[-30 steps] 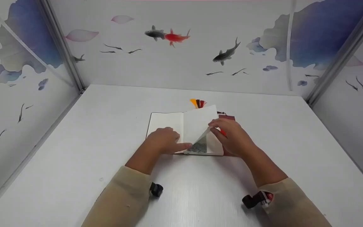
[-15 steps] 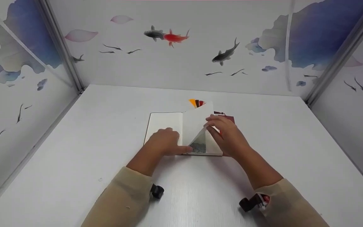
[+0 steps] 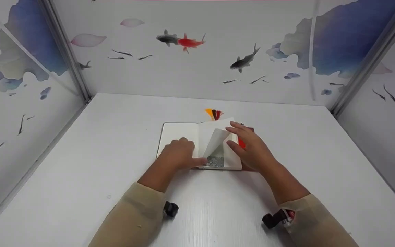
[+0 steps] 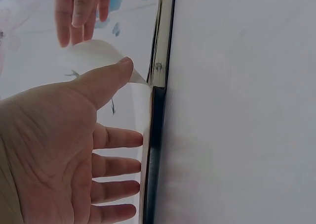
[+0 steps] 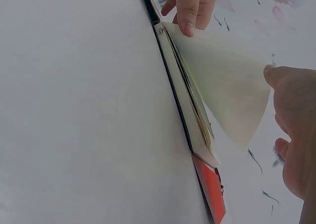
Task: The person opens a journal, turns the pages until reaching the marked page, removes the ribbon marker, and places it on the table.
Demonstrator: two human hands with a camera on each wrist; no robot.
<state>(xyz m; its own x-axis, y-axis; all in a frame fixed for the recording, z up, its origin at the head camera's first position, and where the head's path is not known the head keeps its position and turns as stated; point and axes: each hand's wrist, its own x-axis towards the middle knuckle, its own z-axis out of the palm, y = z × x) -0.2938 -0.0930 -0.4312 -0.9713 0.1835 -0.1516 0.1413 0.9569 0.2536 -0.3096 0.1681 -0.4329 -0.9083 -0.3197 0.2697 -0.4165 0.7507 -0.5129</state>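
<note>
An open notebook [image 3: 176, 131] lies on the white table. My left hand [image 3: 178, 152] rests flat on its left page, with the thumb [image 4: 106, 80] stretched across the base of a lifted page. That page [image 3: 214, 140] curls up and leftward from its lower right corner; in the right wrist view the raised sheet [image 5: 227, 80] stands off the page block. A grey printed picture [image 3: 215, 162] shows underneath. At the page's right side is my right hand [image 3: 252, 145], fingers and thumb apart, fingertips right at the sheet's edge.
Yellow, dark and red tassels [image 3: 214, 114] stick out beyond the notebook's top edge. Something red [image 3: 241, 142] lies beneath its right side, partly hidden by my right hand. White panels [image 3: 183, 75] painted with fish enclose the white table [image 3: 115, 137].
The right hand's pinch on the page has loosened and its fingers have spread. The lifted corner has curled further to the left. My left hand has stayed in place.
</note>
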